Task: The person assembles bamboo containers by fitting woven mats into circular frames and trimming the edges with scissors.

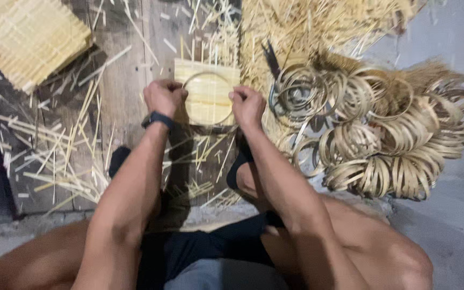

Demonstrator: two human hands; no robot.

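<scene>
Both fists are closed on one bamboo ring (208, 98) — left hand (163, 97) at its left edge, right hand (247, 104) opposite — over a woven mat (206, 72) on the floor.

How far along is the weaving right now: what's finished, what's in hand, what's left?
Done: a large pile of bamboo rings lies at the right, and a stack of woven mats sits top left. In hand: the left hand and right hand press a bamboo ring onto a small woven square. Left: loose bamboo strips litter the floor.
</scene>
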